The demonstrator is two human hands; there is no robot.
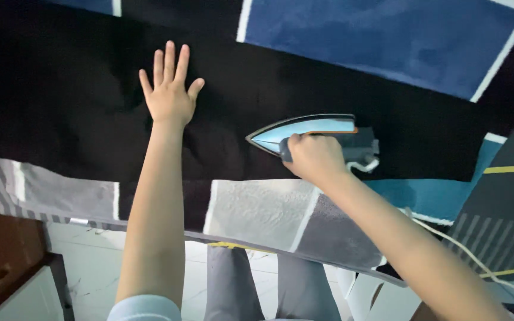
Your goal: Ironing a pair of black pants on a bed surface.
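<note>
My left hand (169,92) lies flat with fingers spread on a black cloth (78,113) spread over a patterned carpet. My right hand (315,159) grips the dark handle of a light blue clothes iron (304,129). The iron rests on the black cloth with its pointed tip facing left, a little to the right of my left hand. A white cord (465,249) runs from the back of the iron along my right forearm.
The carpet (388,35) has blue, grey, teal and dark blocks with white and yellow lines. Its near edge ends over a pale tiled floor (90,255). My grey-trousered legs (269,285) show below. A brown wooden piece of furniture (1,249) stands at the lower left.
</note>
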